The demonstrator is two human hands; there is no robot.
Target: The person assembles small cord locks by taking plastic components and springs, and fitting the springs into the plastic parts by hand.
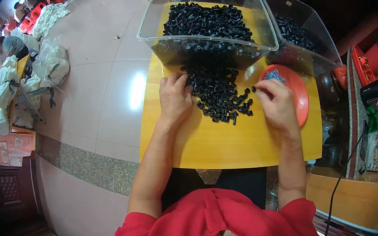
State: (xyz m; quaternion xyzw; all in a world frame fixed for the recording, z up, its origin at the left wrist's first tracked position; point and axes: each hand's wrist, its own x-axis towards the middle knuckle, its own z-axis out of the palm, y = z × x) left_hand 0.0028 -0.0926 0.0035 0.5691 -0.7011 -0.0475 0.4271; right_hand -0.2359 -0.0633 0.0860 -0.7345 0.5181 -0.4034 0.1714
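While the small black parts of one heap (216,93) lie too many to count on one smooth yellow table (221,147), one clear plastic bag (52,64) with whitish contents sits well to the left of the heap, on glossy tiles (105,88). The left hand (176,98) is at the heap's left edge, its fingers curled down; whether they grip anything I cannot tell. The heap itself is loose and knobbly, made of short, stubby, plastic-looking pieces, thinning to scattered ones along its near right side. Just beyond the heap stands the first of two bins (273,45), transparent and rectangular with a rounded rim, holding a great many more black parts. Just right of the heap, the right hand (279,107) has its fingers pinched on one small black piece (254,89). Partly behind that hand, also right of the heap, one smooth, rounded red plate (301,92) carries a cluster of silvery, metallic-looking bits (274,76), too small to count. The second bin (320,54), likewise clear, stands beyond the heap and farther right, with black parts inside.
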